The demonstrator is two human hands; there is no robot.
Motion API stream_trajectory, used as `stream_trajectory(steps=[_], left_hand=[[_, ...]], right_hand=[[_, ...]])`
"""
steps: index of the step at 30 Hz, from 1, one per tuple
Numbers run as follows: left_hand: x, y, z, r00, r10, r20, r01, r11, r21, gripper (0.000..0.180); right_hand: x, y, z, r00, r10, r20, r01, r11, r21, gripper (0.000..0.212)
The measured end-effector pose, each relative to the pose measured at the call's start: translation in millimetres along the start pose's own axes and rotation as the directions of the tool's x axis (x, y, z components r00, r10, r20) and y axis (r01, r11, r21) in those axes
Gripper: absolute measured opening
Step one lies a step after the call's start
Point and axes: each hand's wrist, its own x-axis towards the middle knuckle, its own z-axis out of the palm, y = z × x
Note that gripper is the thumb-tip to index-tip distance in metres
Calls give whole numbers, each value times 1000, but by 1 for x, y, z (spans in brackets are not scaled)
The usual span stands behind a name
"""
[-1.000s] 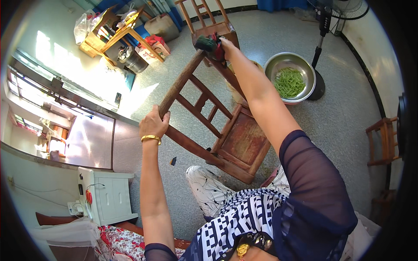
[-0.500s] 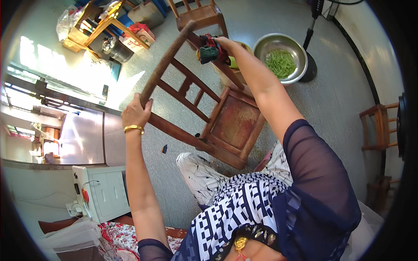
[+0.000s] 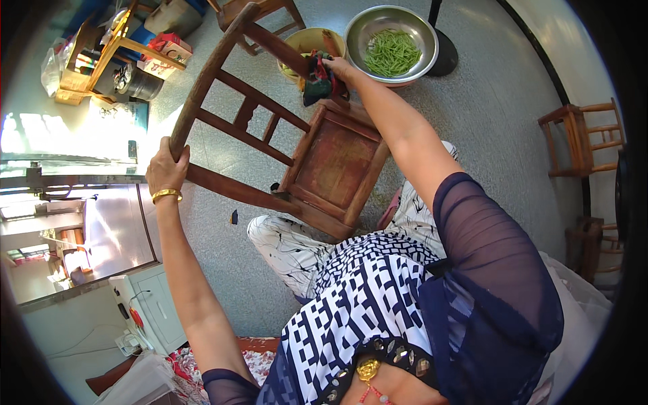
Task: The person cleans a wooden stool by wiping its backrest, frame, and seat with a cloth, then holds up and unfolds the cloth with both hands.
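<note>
In front of me a brown wooden chair [image 3: 337, 162] stands tilted, its panelled seat near my knees and its slatted back reaching up to the left. My left hand [image 3: 167, 167], with a gold bracelet at the wrist, is wrapped round the near end of the chair's top rail. My right hand [image 3: 339, 69] grips a dark green and red cloth [image 3: 318, 86] and presses it against the far back post, close to the seat. Part of the cloth and some of the right fingers are hidden.
Beyond the right hand are a metal basin [image 3: 426, 64] of cut green beans [image 3: 393, 54] and a yellowish bucket [image 3: 312, 39]. Another wooden chair [image 3: 266, 15] stands at the far side. A small wooden chair [image 3: 579, 138] is by the right wall, a white cabinet [image 3: 152, 300] at left.
My right hand has slid the cloth down the far back post toward the seat. The left hand keeps its hold on the rail. The whole view has shifted.
</note>
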Motion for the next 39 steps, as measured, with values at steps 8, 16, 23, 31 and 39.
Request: stream_trajectory(steps=[8,16,23,31,39], left_hand=[[-5,1,0,1000,-23,9,22,999,31,33],[-5,2,-1,999,-36,18,35,999,34,33],[-5,2,0,1000,-24,11,24,1000,17,35],[-26,-5,13,851,344,-396,-327,938,111,54],[-173,205,86,912,404,71,-16,209,-978,25]], right_hand=[[-44,44,-14,954,-269,-134,73,639,-765,38],[-93,62,-15,933,-333,-138,-34,298,-954,34],[-131,60,-31,949,-303,-87,-26,201,-979,32],[-195,77,-46,973,-224,-53,3,245,-970,34],[-245,91,-25,889,-156,-431,-140,803,-579,46]])
